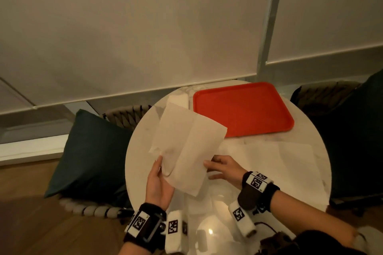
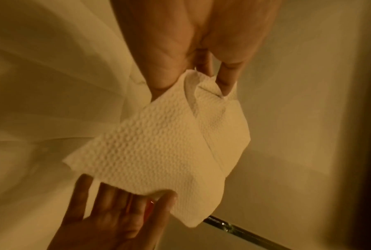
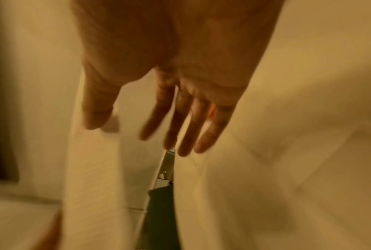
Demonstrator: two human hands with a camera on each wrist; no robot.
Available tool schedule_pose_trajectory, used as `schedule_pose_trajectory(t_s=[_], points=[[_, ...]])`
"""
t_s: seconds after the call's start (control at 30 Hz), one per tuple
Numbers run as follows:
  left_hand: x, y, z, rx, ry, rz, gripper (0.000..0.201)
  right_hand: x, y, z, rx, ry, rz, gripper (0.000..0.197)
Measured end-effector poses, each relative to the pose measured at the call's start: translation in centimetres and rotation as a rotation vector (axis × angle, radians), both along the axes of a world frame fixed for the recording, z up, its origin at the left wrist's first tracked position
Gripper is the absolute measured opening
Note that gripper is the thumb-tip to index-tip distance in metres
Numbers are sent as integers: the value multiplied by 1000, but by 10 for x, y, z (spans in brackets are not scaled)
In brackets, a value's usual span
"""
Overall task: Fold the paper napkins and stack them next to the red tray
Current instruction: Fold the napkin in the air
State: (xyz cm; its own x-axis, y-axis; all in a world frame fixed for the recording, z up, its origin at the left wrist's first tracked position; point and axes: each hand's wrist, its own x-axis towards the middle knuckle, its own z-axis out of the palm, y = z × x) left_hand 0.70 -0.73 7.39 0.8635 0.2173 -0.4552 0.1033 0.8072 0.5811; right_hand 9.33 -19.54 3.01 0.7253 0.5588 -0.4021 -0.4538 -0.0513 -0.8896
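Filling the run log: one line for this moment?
left hand pinches napkin | right hand open at its edge | folded stack beside red tray

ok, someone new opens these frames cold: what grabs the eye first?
The red tray at the far right of the round white table, the one strong colour in view. Next, the white paper napkin held up over the table's left half, pinched by the left hand, with the right hand open at its right edge. More napkins lie flat in front of the tray.
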Motion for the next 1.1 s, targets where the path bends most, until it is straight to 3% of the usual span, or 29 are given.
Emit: schedule_pose_trajectory(t_s=[0.13,0.23,0.3,0.4,0.47,0.57,0.8,0.97,1.03,1.1], points=[[-2,19,-6,-83,-27,36,50,7,24,9,202,137,-211,21],[2,35,-11,-93,-40,2,56,16,34,14,177,120,-259,20],[9,42,-12,-16,5,-66,53,22,39,16,123,81,-258,9],[20,49,-12,174,33,-176,27,30,48,15,47,2,-246,29],[27,54,-14,389,15,-235,16,35,54,15,7,-47,-232,33],[36,60,-17,617,-5,-283,33,44,64,12,-50,-112,-223,38],[65,86,-21,861,-5,-399,55,64,93,14,7,-91,-342,25],[93,111,-19,871,-107,-469,82,79,115,15,-6,-214,-187,39],[107,117,-20,813,-122,-445,75,88,125,13,-22,-226,-141,43],[121,120,-21,800,-100,-404,54,98,135,10,-9,-202,-133,48]])
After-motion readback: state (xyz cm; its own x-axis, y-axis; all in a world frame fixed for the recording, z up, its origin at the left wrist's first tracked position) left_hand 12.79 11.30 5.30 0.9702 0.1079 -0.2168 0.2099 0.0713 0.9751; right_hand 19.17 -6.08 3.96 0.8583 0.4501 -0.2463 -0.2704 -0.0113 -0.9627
